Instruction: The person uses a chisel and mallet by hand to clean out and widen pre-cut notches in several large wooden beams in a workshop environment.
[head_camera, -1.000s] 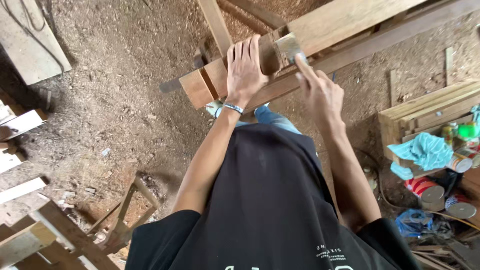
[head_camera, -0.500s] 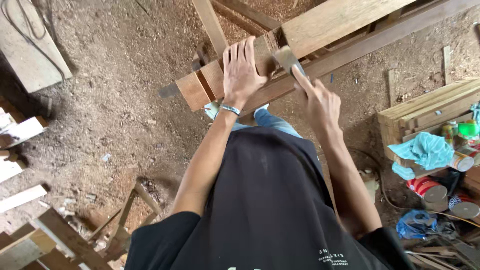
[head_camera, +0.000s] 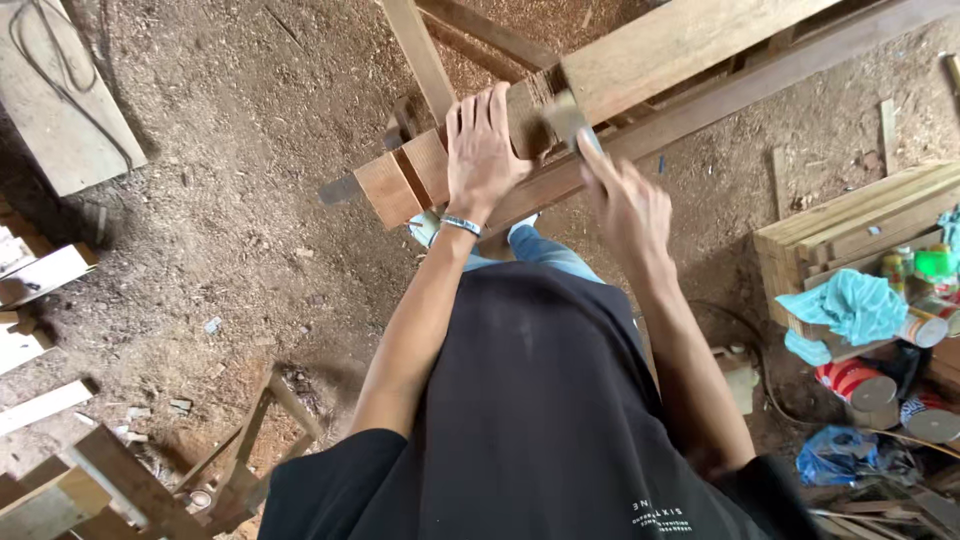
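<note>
Since the earlier frame the right hand (head_camera: 628, 205) has drawn back along the wood toward the person's body, and it shows blurred, while the left hand (head_camera: 483, 150) has stayed pressed on the same spot. That left hand lies flat with its fingers spread and pointing away from the person, palm down on the near end of a thick wooden beam (head_camera: 640, 60) that runs on a slant from the lower left up to the upper right of the view. A thin bracelet (head_camera: 461, 224) circles the left wrist. The right hand is closed around the handle of a hand tool with a small grey metal head (head_camera: 566, 115), which rests on the top of the beam just beside the left fingertips; what kind of tool it is cannot be told through the blur. A second, narrower wooden rail (head_camera: 800, 70) lies alongside the beam on its near side, and a lighter plank (head_camera: 420, 50) crosses under it. Below the work the ground (head_camera: 230, 200) is covered in sawdust and chips. To the right sits a stack of pale boards (head_camera: 850, 220) with a turquoise cloth (head_camera: 850, 305) draped over it, several cans (head_camera: 860, 385) and a blue plastic bag (head_camera: 835, 455) near it. At the lower left stand a small wooden frame (head_camera: 255, 440) and some offcuts (head_camera: 45, 275)
</note>
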